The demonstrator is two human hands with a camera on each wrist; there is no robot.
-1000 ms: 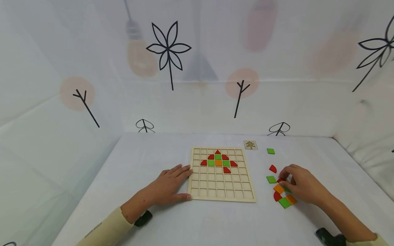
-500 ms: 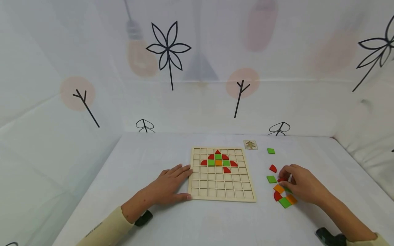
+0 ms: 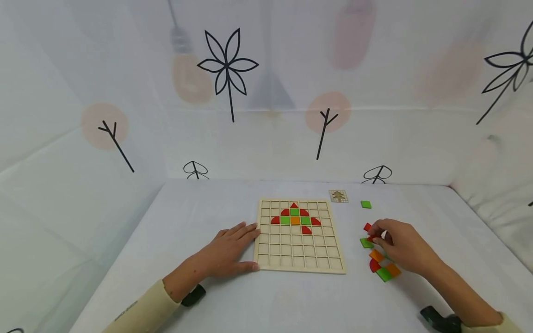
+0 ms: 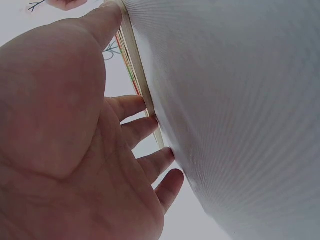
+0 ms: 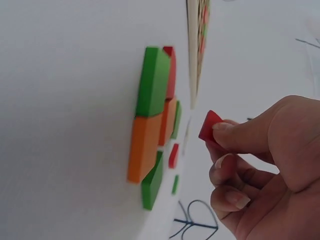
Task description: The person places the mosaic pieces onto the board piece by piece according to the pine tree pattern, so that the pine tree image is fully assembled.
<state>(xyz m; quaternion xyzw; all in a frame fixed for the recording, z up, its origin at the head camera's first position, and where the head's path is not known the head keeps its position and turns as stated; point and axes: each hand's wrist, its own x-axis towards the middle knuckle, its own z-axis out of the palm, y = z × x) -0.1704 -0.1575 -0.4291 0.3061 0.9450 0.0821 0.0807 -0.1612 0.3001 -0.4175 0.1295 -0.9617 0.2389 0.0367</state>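
Note:
In the head view, my left hand (image 3: 231,252) lies along the left edge of a wooden grid board (image 3: 300,254), fingers extended and tips touching the rim. The left wrist view shows the thumb and fingertips against the board's side (image 4: 136,65). Red, green and one orange tile (image 3: 295,220) fill some cells in the board's upper half. To the right, my right hand (image 3: 405,247) pinches a red tile (image 5: 210,125) between thumb and index finger, raised off the table. Below it lie loose tiles: an orange one (image 3: 376,255), a green one (image 3: 384,274) and a red one (image 3: 374,265).
A small card with a tree pattern (image 3: 338,196) lies beyond the board's upper right corner. A lone green tile (image 3: 366,204) is to its right. Another green tile (image 3: 365,243) sits left of my right hand. White cloth walls (image 3: 266,148) border the table (image 3: 208,199).
My right hand has lifted the red tile from the loose group and moved slightly up and left with it. My left hand and the board have not moved.

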